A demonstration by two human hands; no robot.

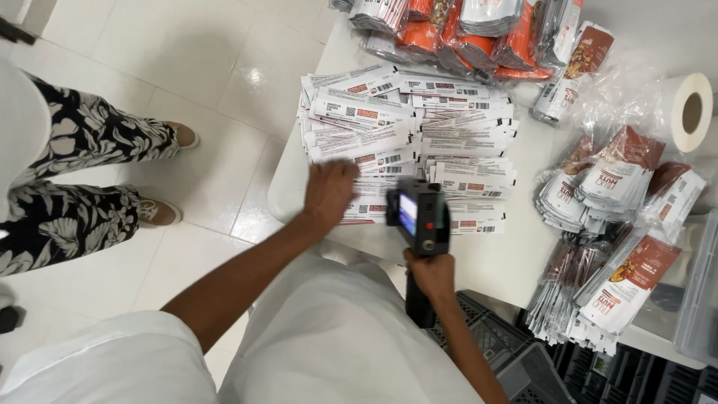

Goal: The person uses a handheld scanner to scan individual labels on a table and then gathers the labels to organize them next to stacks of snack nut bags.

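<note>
The left hand (329, 191) lies palm down on the pouches (407, 138), w/ fingers spread a little and pressing the lowest row; it grips nothing that I can see. The pouches are white flat packs laid in overlapping rows on the white table (493, 258), at about 12 o'clock from the hands.

The right hand (431, 275) is closed around the handle of a black handheld printer (419, 217). The printer stands upright, its small lit screen faces the camera, and its head is over the bottom edge of the pouches, just at 3 o'clock of the left hand.

At 3 o'clock, further on the table, are stacks of brown-and-white bags (621, 187), and more at 4 o'clock (613, 292). At 1 o'clock is a heap of orange and silver bags (464, 34). A white roll (692, 112) lies at 2 o'clock, near the table edge.

At 9 o'clock another person stands on the tile floor (202, 67): legs in black-and-white flower trousers (75, 179), beige shoes. At 5 o'clock, under the table, is a dark crate (516, 355).
</note>
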